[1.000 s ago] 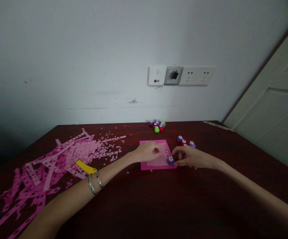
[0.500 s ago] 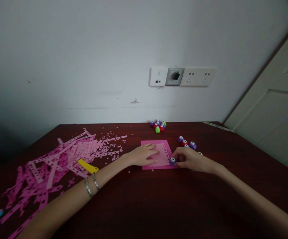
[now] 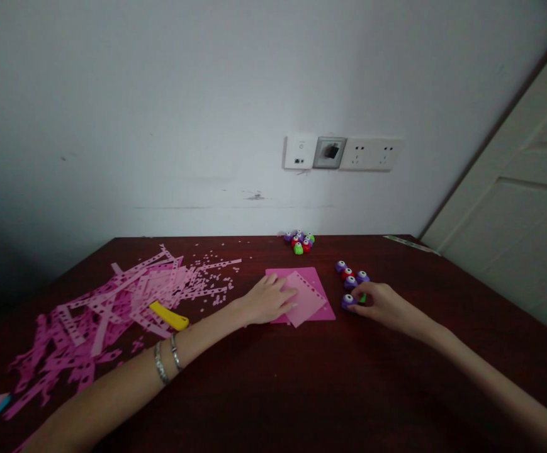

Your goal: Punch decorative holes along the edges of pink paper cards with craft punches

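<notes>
- Left hand (image 3: pixel 267 300): palm down, fingers spread apart and laid flat on the light pink sheet (image 3: pixel 304 302); nothing clamped.
- Light pink sheet lies askew on top of the darker pink sheet (image 3: pixel 313 275), around the middle of the tabletop (image 3: pixel 273 396). Row of small holes along its side facing the tabletop's right edge; one corner pokes past the darker sheet on the side away from the wall.
- Right hand (image 3: pixel 362 302): thumb and forefinger closed on a purple eye-topped gadget (image 3: pixel 348 302), just right of the darker sheet and apart from it. Cannot tell from where I stand whether the gadget touches the wood.
- Near the right hand, toward the tabletop's far edge: more gadgets of the same kind, three purple and one red (image 3: pixel 347 274); a green one shows partly behind the fingers.
- Second cluster (image 3: pixel 298 241), purple, red and green, close to the far edge.
- Toward the left edge: heap of punched pink strips (image 3: pixel 145 289), tiny scraps scattered beside it; yellow tool (image 3: pixel 168 316) on the heap's right flank, near the left forearm.
- Patterned strip (image 3: pixel 412 244) at the far right corner.
- Two bracelets (image 3: pixel 160 363) on the left wrist.
</notes>
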Tool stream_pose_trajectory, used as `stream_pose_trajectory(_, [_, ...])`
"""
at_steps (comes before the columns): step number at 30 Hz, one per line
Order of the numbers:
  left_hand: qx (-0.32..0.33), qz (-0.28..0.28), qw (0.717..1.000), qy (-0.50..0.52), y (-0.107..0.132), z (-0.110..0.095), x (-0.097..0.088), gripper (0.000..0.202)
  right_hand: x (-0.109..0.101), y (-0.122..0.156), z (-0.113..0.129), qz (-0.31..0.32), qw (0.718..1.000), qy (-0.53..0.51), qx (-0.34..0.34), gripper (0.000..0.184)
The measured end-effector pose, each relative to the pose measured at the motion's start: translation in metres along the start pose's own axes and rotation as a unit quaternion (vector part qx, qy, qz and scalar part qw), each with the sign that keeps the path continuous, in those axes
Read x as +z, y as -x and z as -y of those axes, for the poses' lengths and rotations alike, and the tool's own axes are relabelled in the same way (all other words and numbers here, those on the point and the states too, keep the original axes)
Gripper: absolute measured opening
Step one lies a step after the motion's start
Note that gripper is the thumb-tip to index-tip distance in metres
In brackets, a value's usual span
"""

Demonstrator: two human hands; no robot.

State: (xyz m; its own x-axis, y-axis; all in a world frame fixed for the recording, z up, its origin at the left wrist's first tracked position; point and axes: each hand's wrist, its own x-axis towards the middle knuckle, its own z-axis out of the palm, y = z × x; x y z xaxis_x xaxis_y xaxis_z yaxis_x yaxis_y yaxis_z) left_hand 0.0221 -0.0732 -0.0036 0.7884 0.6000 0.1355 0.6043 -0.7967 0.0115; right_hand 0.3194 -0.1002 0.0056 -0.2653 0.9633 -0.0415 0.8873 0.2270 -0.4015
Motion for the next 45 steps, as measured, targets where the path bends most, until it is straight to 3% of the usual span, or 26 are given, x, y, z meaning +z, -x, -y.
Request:
stream_pose_trajectory(6, [-0.048, -0.027, 0.996, -0.066, 0.008, -0.016, 0.003, 0.048, 0.004, 0.001, 0.002, -0.026, 0.998, 0.059, -0.012, 0.027])
stream_pose_trajectory(11, [-0.079, -0.034, 0.992, -0.093, 0.010, -0.028, 0.006, 0.056, 0.005, 0.010, 0.023, -0.075, 0.991, 0.103, -0.049, 0.024])
stream_pose_trajectory(16, [-0.091, -0.058, 0.988, -0.111, 0.010, -0.028, 0.014, 0.061, 0.005, 0.017, 0.044, -0.069, 0.990, 0.103, -0.070, 0.023])
stream_pose_trajectory(21, [-0.094, -0.060, 0.991, -0.078, 0.011, -0.029, 0.018, 0.063, 0.004, 0.014, 0.049, -0.068, 0.992, 0.090, -0.060, 0.024])
stream_pose_trajectory(26, [-0.104, -0.074, 0.991, -0.043, 0.010, -0.028, 0.013, 0.060, -0.005, -0.007, 0.054, -0.062, 0.993, 0.075, -0.064, 0.022])
stream_pose_trajectory(31, [-0.138, -0.113, 0.983, 0.041, -0.006, -0.007, 0.003, 0.048, -0.015, -0.057, 0.069, -0.086, 0.994, 0.065, -0.009, 0.021])
stream_pose_trajectory(34, [-0.185, -0.149, 0.956, 0.170, -0.021, 0.018, -0.003, 0.036, -0.012, -0.091, 0.078, -0.098, 0.990, 0.086, 0.045, 0.021])
stream_pose_trajectory(38, [-0.247, -0.170, 0.893, 0.336, -0.033, 0.048, -0.005, 0.023, 0.001, -0.128, 0.084, -0.118, 0.984, 0.100, 0.090, 0.026])
stream_pose_trajectory(41, [-0.285, -0.166, 0.857, 0.396, -0.032, 0.062, -0.004, 0.021, 0.012, -0.145, 0.085, -0.130, 0.979, 0.104, 0.120, 0.035])
stream_pose_trajectory(45, [-0.307, -0.158, 0.831, 0.437, -0.028, 0.069, -0.005, 0.020, 0.021, -0.156, 0.081, -0.132, 0.976, 0.104, 0.141, 0.040])
